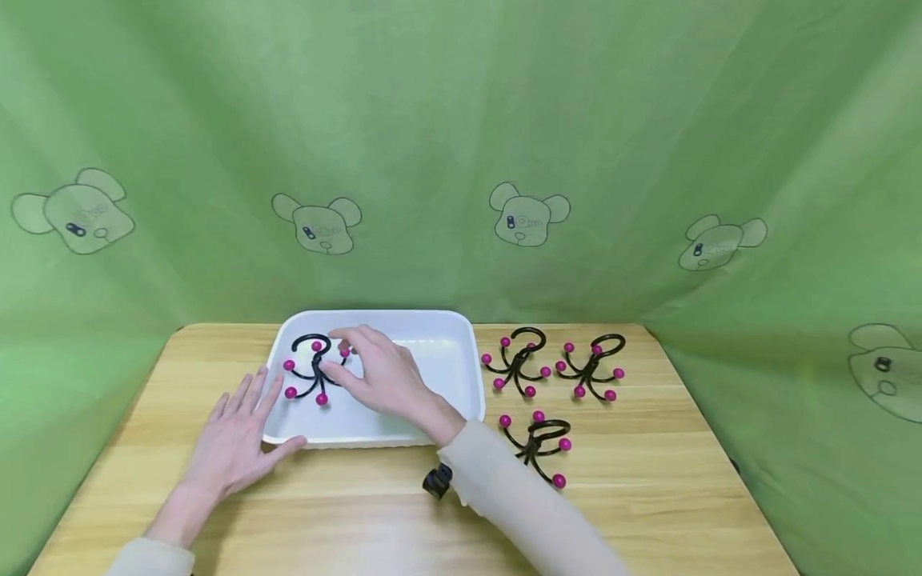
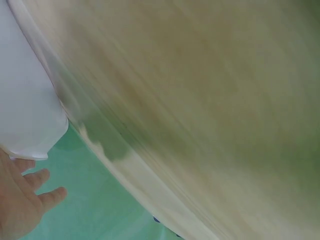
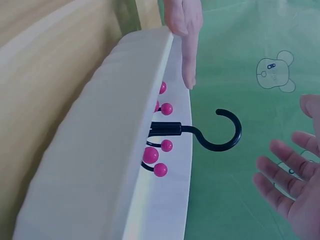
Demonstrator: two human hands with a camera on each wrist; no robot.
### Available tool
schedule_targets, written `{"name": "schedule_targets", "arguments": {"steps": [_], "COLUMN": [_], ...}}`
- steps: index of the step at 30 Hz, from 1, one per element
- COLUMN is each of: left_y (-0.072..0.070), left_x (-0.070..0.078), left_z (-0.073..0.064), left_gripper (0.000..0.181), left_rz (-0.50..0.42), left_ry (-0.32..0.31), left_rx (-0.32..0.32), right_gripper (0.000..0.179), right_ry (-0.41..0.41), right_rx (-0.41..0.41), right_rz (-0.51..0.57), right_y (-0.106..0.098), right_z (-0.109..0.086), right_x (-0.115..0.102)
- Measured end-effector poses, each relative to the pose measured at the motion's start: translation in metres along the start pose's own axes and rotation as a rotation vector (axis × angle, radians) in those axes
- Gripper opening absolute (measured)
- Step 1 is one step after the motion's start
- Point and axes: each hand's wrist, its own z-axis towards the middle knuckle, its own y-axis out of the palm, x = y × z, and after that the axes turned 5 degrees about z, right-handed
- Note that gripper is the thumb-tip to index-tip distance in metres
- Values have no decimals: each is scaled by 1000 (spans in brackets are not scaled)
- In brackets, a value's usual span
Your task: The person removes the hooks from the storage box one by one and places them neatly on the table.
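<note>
A black multi-arm hanger hook (image 1: 318, 372) with pink ball tips stands in the white tray (image 1: 450, 364), toward its left side. In the right wrist view its curved hook (image 3: 239, 132) points up above the tray rim. My right hand (image 1: 389, 374) hovers over the tray beside this hanger; in the right wrist view the hand (image 3: 300, 192) is apart from the hook, fingers loosely bent with nothing in them. My left hand (image 1: 232, 448) lies at the tray's near left corner with spread, straight fingers. Only part of the left hand (image 2: 20, 200) shows in the left wrist view.
Two similar hangers, a left one (image 1: 519, 364) and a right one (image 1: 591, 370), stand right of the tray on the wooden table (image 1: 346, 504). A nearer hanger (image 1: 531, 450) is partly covered by the right sleeve (image 1: 519, 496). A green curtain (image 1: 425, 160) surrounds the table.
</note>
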Motion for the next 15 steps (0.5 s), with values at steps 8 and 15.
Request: {"name": "schedule_targets", "arguments": {"steps": [8,15], "left_y": [1,2], "left_x": [2,1], "left_z": [0,-3], "left_gripper": [108,108], "left_rz": [-9,-15], "left_ry": [9,9], "left_rx": [19,46], "right_gripper": [49,49], "right_ry": [19,42], "right_rx": [-39,-97], "right_rz": [-58,-131], "right_y": [11,21], "right_z": [24,42], "right_x": [1,11]}}
